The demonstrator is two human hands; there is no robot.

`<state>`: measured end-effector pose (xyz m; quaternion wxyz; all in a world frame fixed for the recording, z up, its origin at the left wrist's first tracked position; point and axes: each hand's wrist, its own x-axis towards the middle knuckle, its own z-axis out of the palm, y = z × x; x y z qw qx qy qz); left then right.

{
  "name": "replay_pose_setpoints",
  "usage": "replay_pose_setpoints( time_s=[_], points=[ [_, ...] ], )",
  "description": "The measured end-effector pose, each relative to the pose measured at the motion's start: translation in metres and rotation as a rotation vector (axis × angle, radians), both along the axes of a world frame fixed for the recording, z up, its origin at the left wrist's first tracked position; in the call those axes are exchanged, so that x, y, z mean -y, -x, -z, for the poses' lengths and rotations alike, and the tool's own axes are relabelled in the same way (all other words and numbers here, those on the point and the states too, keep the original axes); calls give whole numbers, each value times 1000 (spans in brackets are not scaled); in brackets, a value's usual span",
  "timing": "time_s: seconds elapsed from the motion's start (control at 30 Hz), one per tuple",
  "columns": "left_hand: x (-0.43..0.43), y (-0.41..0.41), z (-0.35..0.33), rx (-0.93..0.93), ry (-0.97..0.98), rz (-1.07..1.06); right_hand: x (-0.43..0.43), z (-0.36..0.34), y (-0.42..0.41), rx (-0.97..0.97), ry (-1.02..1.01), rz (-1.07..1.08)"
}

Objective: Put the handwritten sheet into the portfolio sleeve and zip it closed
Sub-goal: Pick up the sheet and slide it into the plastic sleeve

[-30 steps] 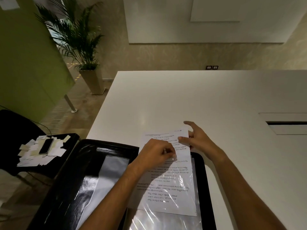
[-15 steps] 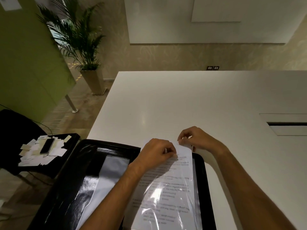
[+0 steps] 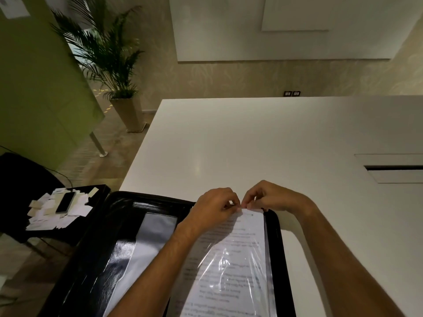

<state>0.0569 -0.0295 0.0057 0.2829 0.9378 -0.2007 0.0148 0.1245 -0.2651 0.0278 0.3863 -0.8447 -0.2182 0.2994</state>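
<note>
Both hands pinched at top edge of clear sleeve [image 3: 231, 259]: left hand [image 3: 215, 208], right hand [image 3: 266, 196], fingertips nearly touching. Handwritten sheet [image 3: 242, 239] sits inside sleeve, in open black portfolio [image 3: 91, 259] on white counter [image 3: 251, 145].

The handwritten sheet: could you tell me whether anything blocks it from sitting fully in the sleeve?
Nothing visible does. The handwritten sheet already lies under the clear sleeve, and the left hand and right hand pinch its top edge.

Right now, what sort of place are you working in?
Likely an office meeting room: a large white table with a cable hatch, a wall whiteboard, and a potted palm in the corner.
</note>
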Motion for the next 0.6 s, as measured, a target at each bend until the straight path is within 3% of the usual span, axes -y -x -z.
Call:
replay_pose_setpoints(
  time_s=[0.17,0.43,0.6],
  points=[
    [5,2,4,-22,-12,-22,-7,-4,14,-123,62,19],
    [13,8,10,-22,-59,-47,-3,7,28,9,112,-73],
    [14,6,7,1,-31,-86,0,14,38,321,77,186]
  ],
)
